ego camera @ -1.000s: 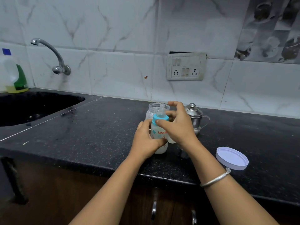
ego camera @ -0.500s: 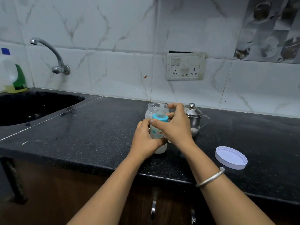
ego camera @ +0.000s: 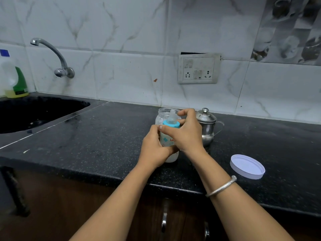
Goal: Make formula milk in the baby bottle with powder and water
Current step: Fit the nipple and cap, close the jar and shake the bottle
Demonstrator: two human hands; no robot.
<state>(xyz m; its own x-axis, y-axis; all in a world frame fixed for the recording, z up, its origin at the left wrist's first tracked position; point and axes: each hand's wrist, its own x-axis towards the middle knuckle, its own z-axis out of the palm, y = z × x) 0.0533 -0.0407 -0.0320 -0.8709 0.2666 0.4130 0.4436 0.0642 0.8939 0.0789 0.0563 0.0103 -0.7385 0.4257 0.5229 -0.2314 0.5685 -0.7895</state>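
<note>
The baby bottle stands upright about midway along the table, somewhat nearer its front edge than its back edge. The left hand holds it, its grip wrapped round the lower body. The right hand comes over from the other side, its grip pinching the teal collar that carries the teat, thumb on the near side and fingers curled round the far side.

The filling looks done: a whitish fill shows at the bottle's base below the left hand (how high it reaches is hidden by the fingers), and the teat is already seated on top. The step in hand appears to be screwing the collar; I cannot tell whether it is fully tight.

Just behind the bottle, toward the back edge, the powder jar stands open, and beside it on the right is the lidded steel pot, presumably the water. The white lid lies alone near the front edge, well to the right.

What seems left: finish tightening, shake to mix, and close the jar.
</note>
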